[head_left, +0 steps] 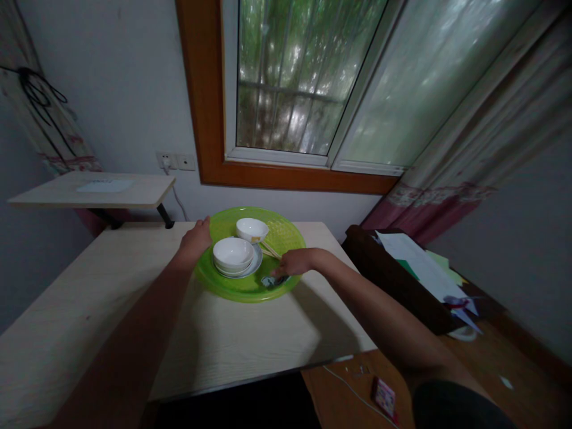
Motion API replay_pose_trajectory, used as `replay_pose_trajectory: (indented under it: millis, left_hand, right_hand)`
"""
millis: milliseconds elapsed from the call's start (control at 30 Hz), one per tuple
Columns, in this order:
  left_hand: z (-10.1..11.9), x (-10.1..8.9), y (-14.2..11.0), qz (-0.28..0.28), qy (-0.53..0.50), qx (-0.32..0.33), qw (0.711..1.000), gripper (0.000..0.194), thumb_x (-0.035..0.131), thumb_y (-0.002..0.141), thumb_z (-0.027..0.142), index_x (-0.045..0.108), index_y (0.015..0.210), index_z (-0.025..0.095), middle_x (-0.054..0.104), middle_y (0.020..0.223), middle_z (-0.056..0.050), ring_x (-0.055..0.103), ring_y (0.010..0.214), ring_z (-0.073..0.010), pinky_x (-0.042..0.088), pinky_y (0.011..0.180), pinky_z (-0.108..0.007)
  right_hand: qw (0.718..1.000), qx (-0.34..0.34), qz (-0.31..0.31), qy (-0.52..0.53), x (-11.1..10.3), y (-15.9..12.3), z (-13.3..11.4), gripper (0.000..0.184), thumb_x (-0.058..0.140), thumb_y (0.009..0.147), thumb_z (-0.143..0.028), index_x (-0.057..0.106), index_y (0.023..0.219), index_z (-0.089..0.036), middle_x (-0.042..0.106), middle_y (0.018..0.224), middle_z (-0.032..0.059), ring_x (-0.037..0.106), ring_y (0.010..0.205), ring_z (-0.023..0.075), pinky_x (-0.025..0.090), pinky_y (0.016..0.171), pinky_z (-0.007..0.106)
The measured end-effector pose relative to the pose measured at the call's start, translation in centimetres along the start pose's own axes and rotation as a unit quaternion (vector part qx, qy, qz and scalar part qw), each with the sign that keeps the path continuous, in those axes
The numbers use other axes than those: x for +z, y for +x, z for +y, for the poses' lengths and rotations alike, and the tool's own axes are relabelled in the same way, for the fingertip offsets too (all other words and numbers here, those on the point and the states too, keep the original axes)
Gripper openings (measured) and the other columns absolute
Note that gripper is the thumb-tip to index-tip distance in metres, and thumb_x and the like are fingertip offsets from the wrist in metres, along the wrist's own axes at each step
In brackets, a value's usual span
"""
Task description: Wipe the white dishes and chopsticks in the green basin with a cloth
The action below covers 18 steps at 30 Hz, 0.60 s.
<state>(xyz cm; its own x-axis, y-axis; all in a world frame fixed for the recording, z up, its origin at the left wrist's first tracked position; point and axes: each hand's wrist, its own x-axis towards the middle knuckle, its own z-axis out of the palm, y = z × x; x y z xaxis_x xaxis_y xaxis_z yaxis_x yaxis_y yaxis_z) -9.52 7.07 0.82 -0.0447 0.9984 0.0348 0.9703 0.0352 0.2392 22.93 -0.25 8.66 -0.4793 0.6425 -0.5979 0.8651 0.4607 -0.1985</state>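
A round, translucent green tray [243,293] lies on the pale wooden table. My left hand [196,238] is at its left rim, fingers closed over the edge. Stacked white bowls [233,253] sit on a white plate [257,260] on the tray's left side. Behind them stands another white bowl [251,229]. Light wooden chopsticks [270,250] lie beside the bowls, their near ends passing by my right hand [295,263]. That hand reaches down at the tray's right side, fingers closed at a small dark item [269,281] with a pale pattern; its kind is unclear.
A raised wooden shelf [134,190] stands at the table's back left, near a wall socket [175,161]. To the right, a dark brown cabinet [384,280] bears papers [417,268]. A window [295,83] is behind the table [250,339]. A pink box [384,398] lies below its front edge.
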Motion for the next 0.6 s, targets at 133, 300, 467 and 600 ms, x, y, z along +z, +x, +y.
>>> replay_pose_trajectory:
  millis: [133, 300, 467, 600]
  left_hand:
    - [0.0, -0.1, 0.1, -0.009, -0.002, 0.008, 1.0, 0.082, 0.052, 0.098, 0.031, 0.027, 0.174, 0.018, 0.052, 0.164, -0.022, 0.065, 0.135, -0.0389, 0.055, 0.105, -0.046]
    - [0.1, -0.4, -0.1, -0.01, -0.011, 0.005, 1.0, 0.082, 0.054, 0.097, 0.029, 0.029, 0.174, 0.022, 0.053, 0.164, -0.019, 0.066, 0.134, -0.0371, 0.055, 0.104, -0.044]
    - [0.5, -0.9, -0.5, -0.012, 0.002, -0.001, 1.0, 0.08, 0.051, 0.098, 0.026, 0.029, 0.174, 0.025, 0.054, 0.163, -0.018, 0.068, 0.131, -0.0368, 0.056, 0.102, -0.044]
    - [0.7, -1.3, -0.8, -0.016, 0.002, -0.003, 1.0, 0.079, 0.05, 0.099, 0.029, 0.029, 0.175, 0.025, 0.054, 0.163, -0.019, 0.069, 0.128, -0.0387, 0.057, 0.1, -0.047]
  right_hand:
    - [0.982, -0.087, -0.09, 0.144, 0.2, -1.2, -1.1, 0.073, 0.049, 0.102, -0.078, 0.083, 0.127, -0.019, 0.083, 0.12, 0.0085, 0.074, 0.113, 0.0259, 0.054, 0.103, 0.034]
    - [0.983, -0.077, -0.091, 0.136, -1.0, -2.0, -0.2, 0.071, 0.039, 0.11, -0.067, 0.085, 0.12, -0.014, 0.082, 0.122, 0.0124, 0.073, 0.114, 0.0248, 0.051, 0.103, 0.031]
    - [0.995, 0.095, -0.004, -0.024, -2.6, -1.8, 1.5, 0.067, 0.038, 0.112, -0.057, 0.086, 0.116, -0.01, 0.083, 0.115, 0.0181, 0.076, 0.102, 0.0283, 0.053, 0.092, 0.034]
    - [0.978, 0.167, 0.044, -0.119, -2.8, -0.2, 1.9, 0.059, 0.046, 0.11, -0.052, 0.082, 0.126, -0.008, 0.078, 0.13, 0.0247, 0.076, 0.114, 0.0342, 0.055, 0.093, 0.038]
